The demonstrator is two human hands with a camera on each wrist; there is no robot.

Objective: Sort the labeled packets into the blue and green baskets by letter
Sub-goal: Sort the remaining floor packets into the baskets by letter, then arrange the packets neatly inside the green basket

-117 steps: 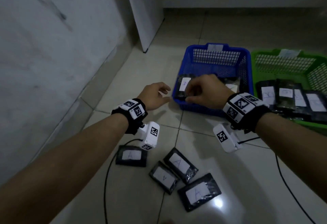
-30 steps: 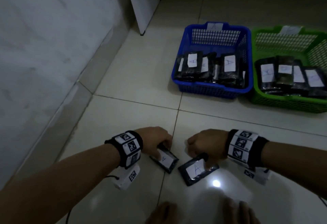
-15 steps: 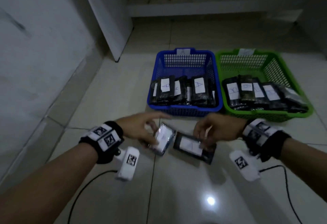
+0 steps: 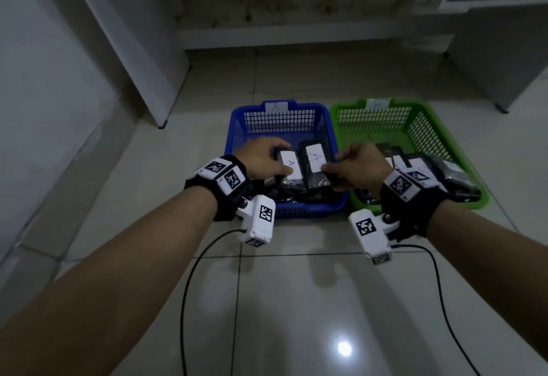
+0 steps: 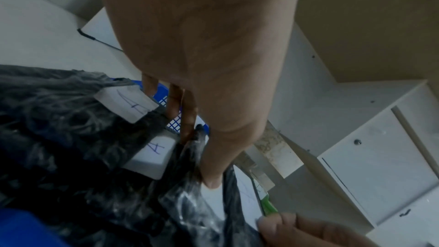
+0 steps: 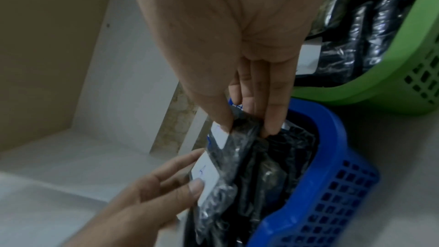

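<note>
Both hands hover over the blue basket (image 4: 280, 116), each holding a black packet with a white label marked A. My left hand (image 4: 286, 158) pinches the left packet (image 4: 290, 168) between thumb and fingers. Beside it, my right hand (image 4: 330, 162) pinches the edge of the right packet (image 4: 315, 158). In the right wrist view, that thumb and fingers grip the black plastic (image 6: 244, 127) above the blue basket (image 6: 320, 194). Several A packets (image 5: 154, 149) lie in the basket. The green basket (image 4: 415, 122) stands to the right with several labeled packets (image 4: 450, 174).
Two black cables (image 4: 189, 274) trail from the wrist cameras across the tiled floor (image 4: 296, 301). A wall (image 4: 44, 93) runs along the left, with a white panel (image 4: 133, 49) leaning by it. A white cabinet (image 4: 504, 49) stands at the back right.
Both hands have moved forward from above the floor tiles to over the blue basket, carrying their packets. The two packets now stand upright side by side with labels facing me.
</note>
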